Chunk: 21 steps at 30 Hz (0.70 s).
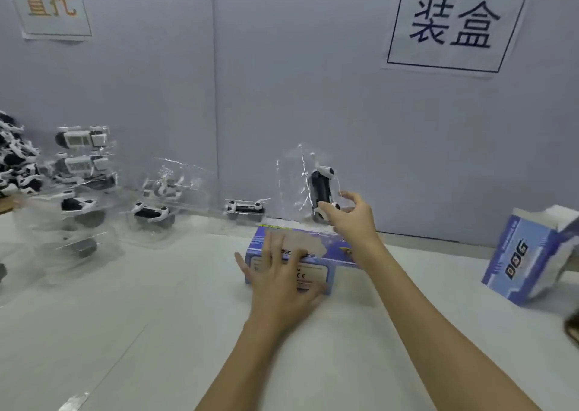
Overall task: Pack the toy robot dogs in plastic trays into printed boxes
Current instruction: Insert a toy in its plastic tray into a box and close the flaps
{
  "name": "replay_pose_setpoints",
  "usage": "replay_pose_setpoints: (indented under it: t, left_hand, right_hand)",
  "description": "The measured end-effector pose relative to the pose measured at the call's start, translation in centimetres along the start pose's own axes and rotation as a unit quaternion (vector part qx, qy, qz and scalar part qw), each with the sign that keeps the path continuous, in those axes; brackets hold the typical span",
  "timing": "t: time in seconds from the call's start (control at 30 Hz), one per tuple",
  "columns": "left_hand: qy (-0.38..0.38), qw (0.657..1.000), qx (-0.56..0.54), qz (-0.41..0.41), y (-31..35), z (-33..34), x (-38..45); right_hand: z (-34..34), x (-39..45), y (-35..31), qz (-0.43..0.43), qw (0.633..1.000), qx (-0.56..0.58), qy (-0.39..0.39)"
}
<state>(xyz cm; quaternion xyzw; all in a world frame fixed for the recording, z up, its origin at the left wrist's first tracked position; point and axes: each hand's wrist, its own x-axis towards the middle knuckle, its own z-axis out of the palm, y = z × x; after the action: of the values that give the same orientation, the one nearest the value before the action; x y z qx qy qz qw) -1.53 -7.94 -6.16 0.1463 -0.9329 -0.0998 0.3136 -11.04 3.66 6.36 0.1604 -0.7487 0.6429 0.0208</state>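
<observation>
At twelve o'clock, the right hand (351,219) grips the upright clear plastic tray holding a black-and-white toy dog (321,191) while the left hand (282,282), fingers spread, steadies the blue printed box (313,248); flimsy tray edges could snag on the opening.

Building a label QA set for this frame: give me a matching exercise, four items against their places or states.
Items:
1. clear plastic tray with a black-and-white toy dog
2. blue printed box lying flat
3. blue printed box marked DOG
4. stack of clear trays holding toy dogs

Places or states:
A. far left, by the wall
B. held upright by the right hand
C. far right, tilted
D. under the spread left hand

Pairs: 1-B, 2-D, 3-C, 4-A
</observation>
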Motion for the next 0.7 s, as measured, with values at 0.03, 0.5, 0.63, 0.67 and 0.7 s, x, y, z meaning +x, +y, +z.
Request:
replay_pose_setpoints:
  t: [0.03,0.5,0.63,0.67,0.7]
  left_hand:
    - [0.007,1.000,0.013,-0.021,-0.1,-0.2,0.0]
    - [0.075,0.988,-0.096,-0.090,-2.3,-0.9,1.3]
    - [0.083,0.980,-0.131,-0.125,-2.2,-1.2,1.3]
    - [0.095,0.975,-0.157,-0.126,-2.2,-1.1,1.4]
    - [0.113,0.967,-0.188,-0.130,-2.3,-1.2,1.5]
  right_hand:
    - [-1.6,0.2,0.4,-0.003,0.999,-0.027,0.019]
    - [-9.0,-3.2,9.3,0.091,0.975,-0.150,0.139]
    - [-8.2,-3.6,8.5,0.109,0.958,-0.260,0.054]
    - [-8.1,-3.8,8.3,0.108,0.949,-0.292,0.039]
    - [-8.0,-4.0,8.1,0.103,0.944,-0.313,0.028]
